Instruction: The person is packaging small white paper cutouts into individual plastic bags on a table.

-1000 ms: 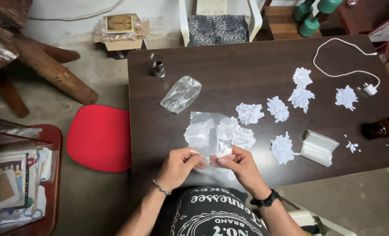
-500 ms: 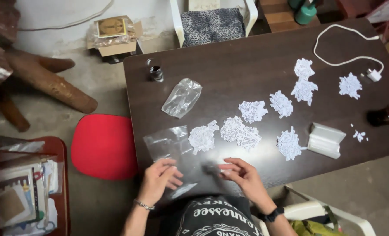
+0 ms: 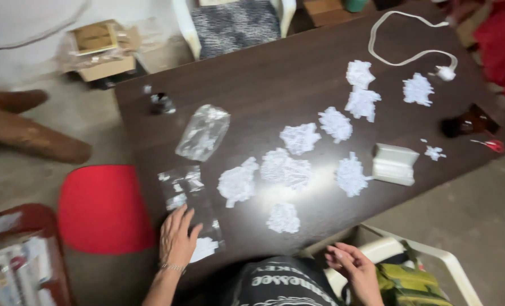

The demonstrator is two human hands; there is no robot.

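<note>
My left hand (image 3: pixel 176 236) lies flat with fingers spread on the near left edge of the dark wooden table (image 3: pixel 275 85), touching a clear plastic sleeve (image 3: pixel 187 195) and a small white paper piece (image 3: pixel 204 248). My right hand (image 3: pixel 353 271) hangs below the table edge, fingers loosely curled, holding nothing visible. Several white lacy paper cutouts lie across the table, among them one (image 3: pixel 282 217) closest to me and another (image 3: pixel 238 182) beside the sleeve. A crumpled clear bag (image 3: pixel 202 132) sits further back.
A white folded box (image 3: pixel 395 163), a dark bottle (image 3: pixel 468 123), red-handled scissors (image 3: pixel 489 145) and a white cord (image 3: pixel 411 54) lie on the right. A small dark jar (image 3: pixel 163 103) stands at the back left. A red stool (image 3: pixel 100 207) is left of the table, a white plastic chair (image 3: pixel 417 255) below right.
The cutouts that were in both hands now lie on the table. My left hand has settled on the plastic sleeve; my right hand has dropped below the table edge. The view swung left.
</note>
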